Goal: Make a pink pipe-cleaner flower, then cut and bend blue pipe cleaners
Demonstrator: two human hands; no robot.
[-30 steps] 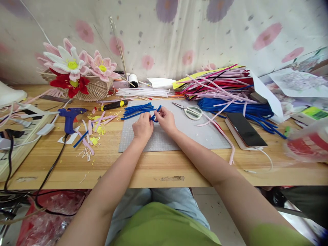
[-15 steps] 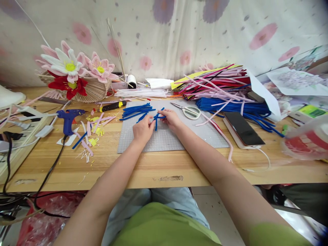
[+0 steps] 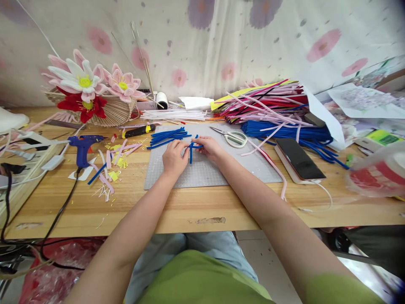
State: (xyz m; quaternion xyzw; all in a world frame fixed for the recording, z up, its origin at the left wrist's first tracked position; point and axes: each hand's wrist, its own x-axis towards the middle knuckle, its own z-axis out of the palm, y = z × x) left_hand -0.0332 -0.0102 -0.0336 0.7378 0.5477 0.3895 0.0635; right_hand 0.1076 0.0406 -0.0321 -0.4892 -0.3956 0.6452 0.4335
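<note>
Between my hands, above the grey cutting mat (image 3: pixel 209 175), are crossed blue pipe cleaners (image 3: pixel 191 153), one end pointing toward me. My left hand (image 3: pixel 175 158) is closed on their left side, thumb and fingers pinched together. On the right side, my right hand (image 3: pixel 207 147) pinches them as well. Several cut blue pipe cleaners (image 3: pixel 169 136) lie on the mat just beyond my left hand. Scissors with pale green handles (image 3: pixel 236 139) rest on the mat to the right of my right hand, their blades pointing up and left.
A blue glue gun (image 3: pixel 84 150), pink and yellow scraps (image 3: pixel 118 158) and a yellow-black cutter (image 3: pixel 138 131) lie left. Fuzzy flowers (image 3: pixel 85 82) stand behind. To the right are a pipe cleaner pile (image 3: pixel 262 103), a blue bundle (image 3: pixel 284 131), a phone (image 3: pixel 300 158) and a plastic tub (image 3: pixel 379 169).
My left hand has shifted slightly left, and the blue end that stuck out above it is no longer visible. Both hands still hold the crossed blue pieces.
</note>
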